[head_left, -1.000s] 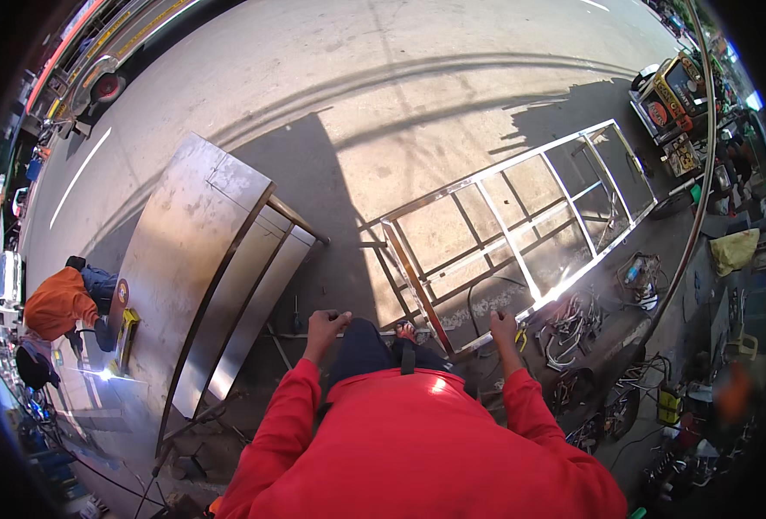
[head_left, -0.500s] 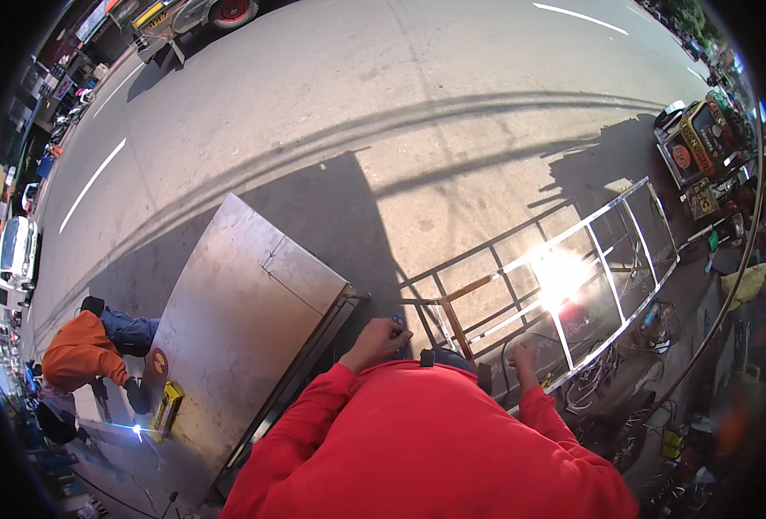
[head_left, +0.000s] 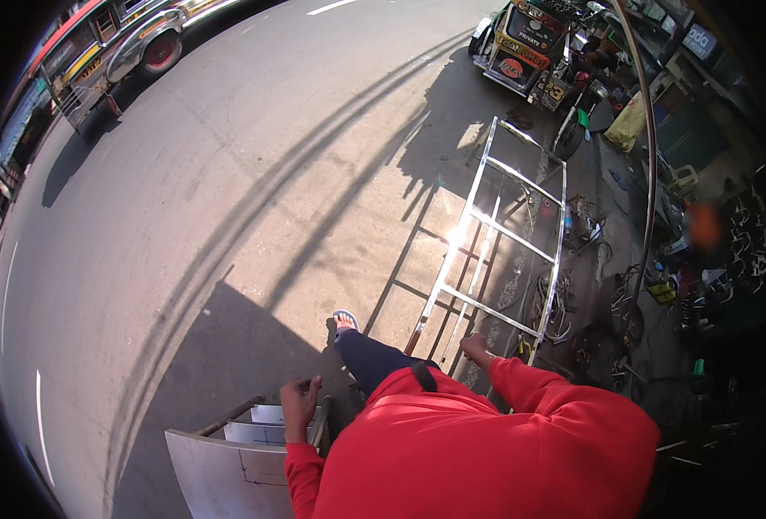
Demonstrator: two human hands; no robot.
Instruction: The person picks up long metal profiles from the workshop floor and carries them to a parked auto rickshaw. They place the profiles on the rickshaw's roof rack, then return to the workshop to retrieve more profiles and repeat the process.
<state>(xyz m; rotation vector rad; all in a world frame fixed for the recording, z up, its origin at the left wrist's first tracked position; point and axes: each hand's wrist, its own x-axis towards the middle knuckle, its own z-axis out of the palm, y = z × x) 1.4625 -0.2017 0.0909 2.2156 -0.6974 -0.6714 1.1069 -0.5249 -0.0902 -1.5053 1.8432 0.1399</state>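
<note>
My left hand (head_left: 298,405) is raised above the end of a sheet-metal panel (head_left: 218,467), its fingers curled toward the thumb; anything in them is hidden. My right hand (head_left: 476,348) hangs beside my waist, closed, close to the lower end of a long metal frame (head_left: 462,298). I cannot make out anything in it, or whether it touches the frame. The ladder-like frame has shiny rails and several crossbars, and stretches away from me on the right. Pencil-thin dark lines mark the panel's pale surface.
A sandalled foot (head_left: 345,321) steps forward on the pavement. A parked tricycle (head_left: 521,52) stands beyond the frame. Coiled cables (head_left: 556,307) and scattered tools lie to its right, behind a thin pole (head_left: 648,173). A long passenger vehicle (head_left: 132,56) is on the road at upper left.
My view has swung right, and I have stepped away from the panel. The frame now stands more directly ahead. The welding person in orange has left the view. The passenger vehicle shows more fully.
</note>
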